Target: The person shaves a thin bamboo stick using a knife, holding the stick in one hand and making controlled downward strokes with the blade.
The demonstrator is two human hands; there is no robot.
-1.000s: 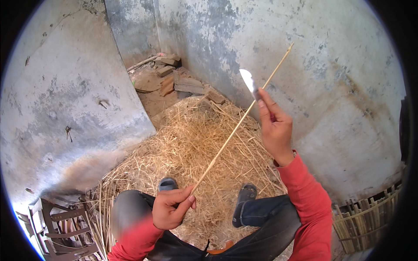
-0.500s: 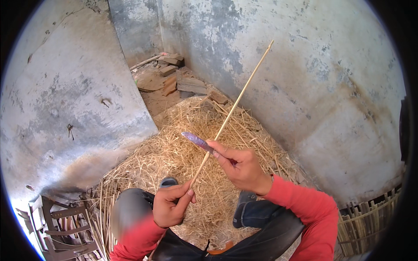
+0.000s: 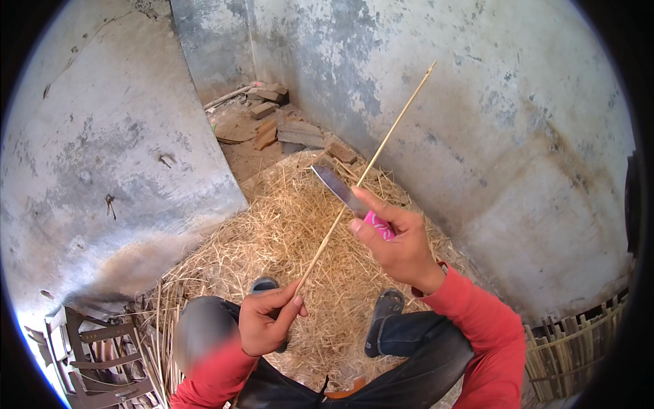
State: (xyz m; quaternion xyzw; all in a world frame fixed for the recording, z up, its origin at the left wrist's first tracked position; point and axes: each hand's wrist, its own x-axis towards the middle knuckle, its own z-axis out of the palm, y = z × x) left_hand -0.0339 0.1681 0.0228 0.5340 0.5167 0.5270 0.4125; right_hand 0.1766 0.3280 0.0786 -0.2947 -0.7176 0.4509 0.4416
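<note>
A long, thin, pale wooden stick [image 3: 324, 247] slants up to the right across the view. Its lower end is gripped by my left hand [image 3: 269, 317], fingers closed round it. In my right hand [image 3: 400, 244] is a knife [image 3: 337, 188] with a pink patterned handle. The dark blade points up and left and crosses the stick around its middle. My right index finger lies along the back of the blade near the stick. Whether the blade's edge touches the wood cannot be made out.
Straw-like shavings [image 3: 279, 218] cover the floor around my shoes. Bricks and boards [image 3: 300, 133] lie in the far corner between worn plaster walls [image 3: 504, 136]. A dark slatted wooden piece [image 3: 102, 365] stands at lower left, beside thin sticks [image 3: 153, 341]. A slatted basket [image 3: 579, 351] is at lower right.
My right hand has moved up and right along the stick with the knife, and the pink handle now shows. The stick has tilted slightly to the right. My left hand has stayed nearly still.
</note>
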